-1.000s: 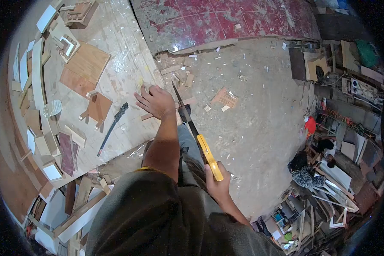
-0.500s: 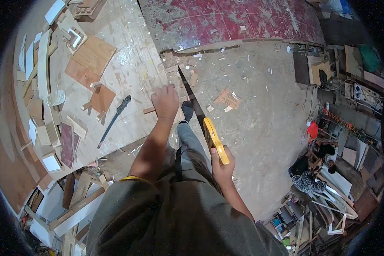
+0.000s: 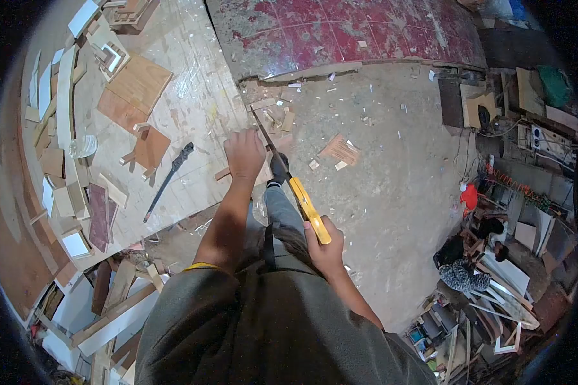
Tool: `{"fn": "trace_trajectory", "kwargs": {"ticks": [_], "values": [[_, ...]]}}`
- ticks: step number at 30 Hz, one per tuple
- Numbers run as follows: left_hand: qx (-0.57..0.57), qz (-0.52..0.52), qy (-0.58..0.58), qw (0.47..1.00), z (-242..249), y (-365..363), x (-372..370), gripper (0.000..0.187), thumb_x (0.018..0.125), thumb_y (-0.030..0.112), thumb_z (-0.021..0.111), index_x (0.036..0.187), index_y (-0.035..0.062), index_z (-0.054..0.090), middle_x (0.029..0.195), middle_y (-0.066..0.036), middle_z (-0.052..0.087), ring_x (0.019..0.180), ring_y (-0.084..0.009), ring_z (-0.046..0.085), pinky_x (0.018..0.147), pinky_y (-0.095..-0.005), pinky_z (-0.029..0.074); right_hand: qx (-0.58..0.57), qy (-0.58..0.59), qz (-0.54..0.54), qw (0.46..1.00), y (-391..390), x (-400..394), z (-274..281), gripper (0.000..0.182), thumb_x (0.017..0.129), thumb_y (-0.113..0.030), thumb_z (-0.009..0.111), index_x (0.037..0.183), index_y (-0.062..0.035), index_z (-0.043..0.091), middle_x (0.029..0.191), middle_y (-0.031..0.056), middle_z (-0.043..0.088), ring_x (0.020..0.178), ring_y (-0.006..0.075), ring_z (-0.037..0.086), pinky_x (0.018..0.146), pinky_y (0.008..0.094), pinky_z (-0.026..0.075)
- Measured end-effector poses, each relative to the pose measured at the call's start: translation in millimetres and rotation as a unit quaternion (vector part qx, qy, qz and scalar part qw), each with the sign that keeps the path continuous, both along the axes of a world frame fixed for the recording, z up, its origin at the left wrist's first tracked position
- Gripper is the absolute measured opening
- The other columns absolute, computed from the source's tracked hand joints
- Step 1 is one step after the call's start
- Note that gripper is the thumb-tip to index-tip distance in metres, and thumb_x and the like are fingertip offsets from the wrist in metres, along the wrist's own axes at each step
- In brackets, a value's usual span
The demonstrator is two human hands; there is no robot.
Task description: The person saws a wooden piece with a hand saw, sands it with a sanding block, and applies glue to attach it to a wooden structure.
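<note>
The left hand point(image 3: 244, 154) is resting on the workbench point(image 3: 192, 109) at its right edge, the saw point(image 3: 289, 183) is lying just beyond that edge, and a rasp point(image 3: 168, 181) is lying left of the hand.

Left hand point(image 3: 245, 154) stretched forward, palm down, fingers curled — right hand point(image 3: 324, 251) drawn close, fist closed.

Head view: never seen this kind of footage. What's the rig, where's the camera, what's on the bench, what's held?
There is no machine: a person wears a fisheye camera on the head, looking down over their own body and arms. The left hand presses a small wooden strip at the edge of the pale workbench. The right hand grips the yellow handle of a handsaw, its blade running beside the left hand. On the bench lie plywood offcuts and a black tool. Wood scraps litter the concrete floor.
</note>
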State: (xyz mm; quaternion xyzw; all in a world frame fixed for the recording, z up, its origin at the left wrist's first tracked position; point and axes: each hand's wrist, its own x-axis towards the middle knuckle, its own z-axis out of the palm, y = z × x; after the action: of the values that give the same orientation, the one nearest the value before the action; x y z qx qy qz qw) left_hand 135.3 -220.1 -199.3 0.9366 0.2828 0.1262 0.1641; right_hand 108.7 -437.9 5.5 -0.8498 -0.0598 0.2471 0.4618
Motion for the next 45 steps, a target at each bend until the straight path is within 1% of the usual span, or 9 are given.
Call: {"fn": "trace_trajectory", "kwargs": {"ticks": [3,5,8,13,20,22,28,37,45], "values": [[-0.006,0.019,0.004,1.000,3,0,2,0.016,0.086,0.019,0.060,0.099,0.0130,0.066,0.092,-0.007,0.063,0.093,-0.0264,0.057,0.079,-0.0447,0.040,0.003,0.011,0.012,1.000,-1,0,0,0.027,0.092,-0.015,0.069,0.076,-0.0005,0.051,0.061,0.0147,0.051,0.052,0.0234,0.052,0.050,0.0353,0.040],[-0.004,0.012,0.022,1.000,4,-2,1,0.015,0.086,0.020,0.060,0.098,0.0124,0.066,0.095,-0.008,0.062,0.096,-0.0269,0.056,0.081,-0.0454,0.040,0.001,-0.020,0.044,0.999,-6,-3,-5,0.022,0.094,-0.013,0.065,0.079,-0.0009,0.054,0.060,0.0052,0.049,0.055,0.0090,0.045,0.050,0.0289,0.036],[-0.012,0.021,0.022,0.999,-1,-4,0,0.017,0.087,0.022,0.057,0.096,0.0107,0.066,0.095,-0.009,0.062,0.097,-0.0301,0.055,0.085,-0.0486,0.039,0.014,-0.053,0.052,0.997,-9,-6,-7,0.019,0.094,-0.014,0.065,0.083,-0.0008,0.058,0.062,0.0080,0.051,0.057,0.0128,0.048,0.053,0.0304,0.039],[-0.045,-0.118,0.019,0.992,14,-4,-16,0.018,0.088,0.021,0.056,0.090,0.0062,0.065,0.095,-0.018,0.059,0.095,-0.0384,0.052,0.090,-0.0546,0.037,-0.034,0.018,0.064,0.997,-12,-7,-11,0.028,0.093,-0.036,0.063,0.091,-0.0077,0.064,0.077,0.0172,0.062,0.073,0.0412,0.060,0.067,0.0498,0.046],[0.005,-0.287,-0.009,0.958,17,6,-26,0.025,0.090,0.020,0.059,0.107,0.0029,0.064,0.112,-0.021,0.058,0.099,-0.0410,0.056,0.083,-0.0506,0.045,-0.003,-0.090,0.023,0.996,-16,-12,10,0.029,0.093,-0.040,0.061,0.089,-0.0109,0.060,0.063,0.0180,0.058,0.061,0.0413,0.059,0.056,0.0509,0.044],[-0.121,-0.221,0.017,0.968,34,-7,-12,0.029,0.091,0.021,0.062,0.112,0.0005,0.065,0.117,-0.022,0.060,0.101,-0.0410,0.061,0.081,-0.0474,0.050,-0.012,-0.109,-0.015,0.994,-24,-14,21,0.030,0.093,-0.040,0.061,0.089,-0.0103,0.060,0.062,0.0178,0.058,0.060,0.0413,0.060,0.055,0.0504,0.044],[-0.111,-0.372,-0.072,0.919,69,-65,55,0.025,0.090,0.018,0.066,0.107,0.0000,0.070,0.104,-0.020,0.067,0.093,-0.0391,0.065,0.080,-0.0438,0.053,-0.021,-0.146,-0.157,0.976,-67,-38,65,0.030,0.090,-0.039,0.063,0.090,-0.0089,0.062,0.062,0.0176,0.058,0.061,0.0401,0.061,0.057,0.0499,0.046],[-0.234,-0.577,-0.038,0.782,205,-205,80,0.031,0.090,0.011,0.066,0.118,-0.0049,0.065,0.105,-0.024,0.070,0.096,-0.0358,0.069,0.083,-0.0402,0.053,-0.058,-0.205,-0.382,0.899,-106,-124,133,0.027,0.091,-0.036,0.064,0.103,-0.0121,0.065,0.067,0.0163,0.061,0.062,0.0391,0.060,0.059,0.0467,0.047],[-0.301,-0.564,0.056,0.767,156,-213,56,0.035,0.095,0.013,0.063,0.119,-0.0123,0.061,0.111,-0.026,0.067,0.101,-0.0330,0.066,0.088,-0.0383,0.051,-0.045,-0.171,-0.429,0.886,-99,-159,134,0.027,0.091,-0.034,0.064,0.103,-0.0098,0.065,0.069,0.0174,0.062,0.064,0.0393,0.061,0.059,0.0481,0.047]]}}
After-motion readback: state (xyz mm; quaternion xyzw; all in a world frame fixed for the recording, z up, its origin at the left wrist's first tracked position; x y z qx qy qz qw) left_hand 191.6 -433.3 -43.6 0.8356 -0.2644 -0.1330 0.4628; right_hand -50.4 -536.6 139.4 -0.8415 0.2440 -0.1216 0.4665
